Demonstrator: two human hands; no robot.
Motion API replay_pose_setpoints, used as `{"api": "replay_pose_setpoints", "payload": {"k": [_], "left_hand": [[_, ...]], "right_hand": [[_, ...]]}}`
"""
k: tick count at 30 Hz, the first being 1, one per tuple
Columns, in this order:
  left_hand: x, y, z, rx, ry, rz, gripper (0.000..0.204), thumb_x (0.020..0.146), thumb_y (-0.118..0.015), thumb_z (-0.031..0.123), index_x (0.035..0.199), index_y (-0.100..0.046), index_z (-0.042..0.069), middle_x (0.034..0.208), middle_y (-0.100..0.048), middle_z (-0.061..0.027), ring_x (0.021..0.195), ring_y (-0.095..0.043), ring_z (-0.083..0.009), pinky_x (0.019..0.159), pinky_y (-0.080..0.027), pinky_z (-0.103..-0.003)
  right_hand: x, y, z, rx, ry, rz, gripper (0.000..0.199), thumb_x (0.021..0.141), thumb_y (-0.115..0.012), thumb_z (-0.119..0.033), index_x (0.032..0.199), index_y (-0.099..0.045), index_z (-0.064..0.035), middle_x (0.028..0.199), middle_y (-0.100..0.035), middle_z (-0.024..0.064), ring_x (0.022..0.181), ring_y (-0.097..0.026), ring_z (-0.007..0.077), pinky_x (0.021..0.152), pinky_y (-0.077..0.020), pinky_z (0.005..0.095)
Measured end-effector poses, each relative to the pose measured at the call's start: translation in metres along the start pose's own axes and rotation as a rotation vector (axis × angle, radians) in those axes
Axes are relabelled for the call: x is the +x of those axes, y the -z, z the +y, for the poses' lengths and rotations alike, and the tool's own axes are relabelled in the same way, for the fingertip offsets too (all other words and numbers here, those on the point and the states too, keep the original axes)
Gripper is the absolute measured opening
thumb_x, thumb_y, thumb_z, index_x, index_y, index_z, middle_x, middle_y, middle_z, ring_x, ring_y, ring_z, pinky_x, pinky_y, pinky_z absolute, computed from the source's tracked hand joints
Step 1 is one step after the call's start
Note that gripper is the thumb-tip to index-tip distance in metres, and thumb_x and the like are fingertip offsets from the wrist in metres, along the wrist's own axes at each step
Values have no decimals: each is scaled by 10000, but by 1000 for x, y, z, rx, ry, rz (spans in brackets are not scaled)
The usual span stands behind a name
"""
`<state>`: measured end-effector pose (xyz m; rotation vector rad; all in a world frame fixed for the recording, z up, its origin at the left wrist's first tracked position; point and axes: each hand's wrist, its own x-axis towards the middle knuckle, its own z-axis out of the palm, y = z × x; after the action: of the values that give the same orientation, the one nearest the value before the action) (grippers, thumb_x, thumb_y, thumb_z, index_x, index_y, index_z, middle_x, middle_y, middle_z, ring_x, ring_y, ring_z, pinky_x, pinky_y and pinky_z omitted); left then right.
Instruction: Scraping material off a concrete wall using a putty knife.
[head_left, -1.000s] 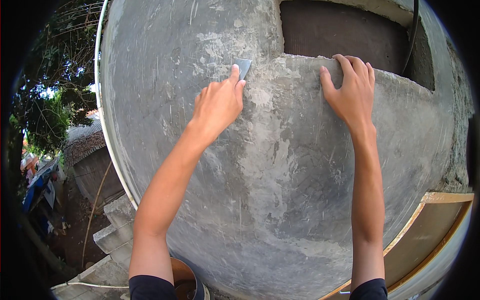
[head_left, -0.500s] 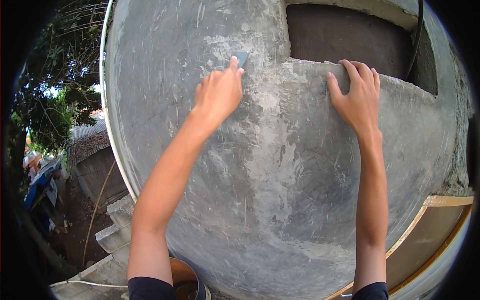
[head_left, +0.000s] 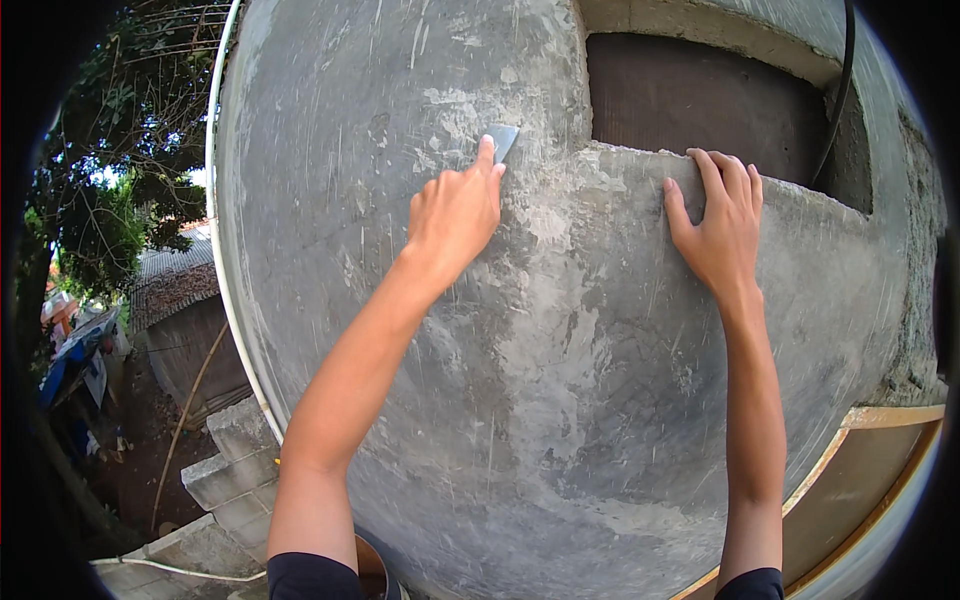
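Note:
In front of me stands a grey plastered wall (head_left: 420,400) with pale, scraped patches running down its middle. My left hand (head_left: 455,215) is closed around a scraper (head_left: 505,141), its index finger stretched along the metal blade. The blade lies against the wall among the pale patches; the handle is hidden in my fist. My right hand (head_left: 720,218) rests on the wall with fingers spread. Its fingertips hook over the rough lower edge of a rectangular opening (head_left: 700,100), and it holds no tool.
A white pipe (head_left: 213,200) runs down the wall's left edge. Below it are concrete blocks (head_left: 235,470) and a bucket (head_left: 372,570) near my left elbow. A wooden-framed panel (head_left: 865,490) stands at lower right. A dark cable (head_left: 843,95) hangs across the opening.
The view has tilted slightly, so wall and hands sit lower in the picture. My left hand with the scraper stays near the same patch; my right hand keeps its place on the ledge.

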<state>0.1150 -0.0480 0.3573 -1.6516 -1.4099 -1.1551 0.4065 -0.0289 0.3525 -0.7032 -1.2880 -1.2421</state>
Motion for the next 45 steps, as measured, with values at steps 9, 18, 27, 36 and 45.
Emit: {"api": "replay_pose_setpoints", "payload": {"k": [9,18,27,36,45], "left_hand": [[-18,-6,14,-1,25,-64,439,1044,-471,323,1417,-544,103,785,-690,-255,776,-672,-479,686,-533,-569],[4,-13,4,-62,10,120,456,1041,-475,351,1422,-544,110,760,-688,-248,759,-671,-481,681,-538,-560],[23,-3,-3,-66,11,161,455,1047,-457,330,1431,-527,96,790,-693,-255,775,-674,-486,699,-538,-577],[41,5,-5,-49,33,125,451,1046,-456,302,1431,-520,76,858,-700,-259,834,-676,-481,757,-535,-579],[27,0,1,-1,-15,17,452,1040,-467,289,1417,-525,47,926,-704,-249,880,-665,-476,783,-529,-563]], "right_hand": [[-18,2,0,-79,51,7,493,900,-658,-270,1345,-597,-68,1375,-556,143,1370,-454,310,1186,-276,509],[-19,8,-4,19,91,39,361,850,-684,-162,1203,-664,-90,1289,-572,127,1344,-481,333,1169,-314,519],[-19,8,-21,138,173,-37,297,810,-699,-121,1106,-685,-88,1230,-572,129,1302,-508,346,1129,-372,526],[-31,8,-44,103,126,-110,364,807,-697,-170,1167,-674,-121,1366,-530,137,1374,-451,346,1176,-274,557],[-42,8,-37,108,123,-112,357,799,-709,-173,1151,-679,-123,1369,-536,129,1367,-456,339,1171,-275,569]]}}
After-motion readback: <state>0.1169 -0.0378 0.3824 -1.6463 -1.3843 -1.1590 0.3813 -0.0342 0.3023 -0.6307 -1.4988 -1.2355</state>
